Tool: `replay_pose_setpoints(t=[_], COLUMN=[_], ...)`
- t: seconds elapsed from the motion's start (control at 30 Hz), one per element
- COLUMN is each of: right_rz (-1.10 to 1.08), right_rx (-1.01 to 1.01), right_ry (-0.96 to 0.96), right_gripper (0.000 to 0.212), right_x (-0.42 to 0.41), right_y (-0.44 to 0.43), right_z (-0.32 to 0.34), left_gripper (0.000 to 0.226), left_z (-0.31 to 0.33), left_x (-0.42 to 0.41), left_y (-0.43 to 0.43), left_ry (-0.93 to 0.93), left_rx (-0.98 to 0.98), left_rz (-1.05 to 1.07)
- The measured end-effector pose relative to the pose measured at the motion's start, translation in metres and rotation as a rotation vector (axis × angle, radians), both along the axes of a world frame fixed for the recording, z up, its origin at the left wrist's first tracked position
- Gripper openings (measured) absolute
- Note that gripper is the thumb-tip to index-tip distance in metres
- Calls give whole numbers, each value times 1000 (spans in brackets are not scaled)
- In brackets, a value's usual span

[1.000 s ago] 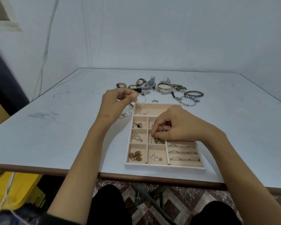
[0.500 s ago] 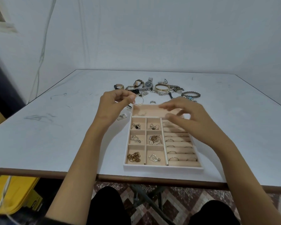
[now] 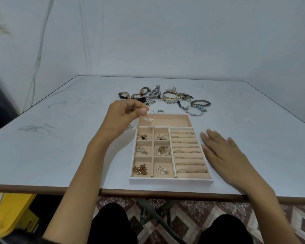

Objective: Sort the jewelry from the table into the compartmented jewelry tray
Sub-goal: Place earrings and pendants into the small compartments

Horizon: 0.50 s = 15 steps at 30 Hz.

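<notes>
Light soft, even, cool. Faint shadow just below where left hand [image 3: 125,117] pinches hoop earring [image 3: 149,116]. Far left of it: blurred, bowed.

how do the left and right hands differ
The left hand is raised, fingers curled; the right hand lies flat, fingers straight. The left hand pinches a beaded hoop at the tray's far left corner; the right hand, right of the tray, holds nothing. Both are bare.

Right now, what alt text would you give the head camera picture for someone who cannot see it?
A person's left hand pinches a beaded hoop over the far corner of a compartmented jewelry tray, while the right hand lies flat on the table beside it. Watches and bracelets lie in a pile beyond the tray.
</notes>
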State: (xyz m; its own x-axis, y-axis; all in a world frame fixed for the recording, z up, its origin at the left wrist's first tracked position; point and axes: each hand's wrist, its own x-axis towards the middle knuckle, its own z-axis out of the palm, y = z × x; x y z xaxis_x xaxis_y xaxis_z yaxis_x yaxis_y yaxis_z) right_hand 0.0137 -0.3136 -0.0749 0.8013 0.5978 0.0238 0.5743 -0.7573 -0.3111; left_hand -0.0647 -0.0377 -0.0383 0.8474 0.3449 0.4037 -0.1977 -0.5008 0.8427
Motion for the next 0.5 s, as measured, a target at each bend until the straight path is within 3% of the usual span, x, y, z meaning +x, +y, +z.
replay_pose_setpoints(t=[0.13,0.23,0.33,0.5], right_rz=[0,-1,3,2], right_rx=[-2,4,4,5], right_ry=[2,-4,-8,-15], right_gripper=[55,54,55,55], right_x=[0,0,-1,-1], right_y=[0,-1,-1,-1], right_z=[1,2,2,2], left_gripper=[9,6,6,4], left_z=[8,16,21,22], left_x=[-20,-37,-44,-48], left_y=[-18,-34,-43,-53], left_ry=[-32,55,141,176], left_rx=[79,205,437,746], left_rz=[-92,-268,-414,-390])
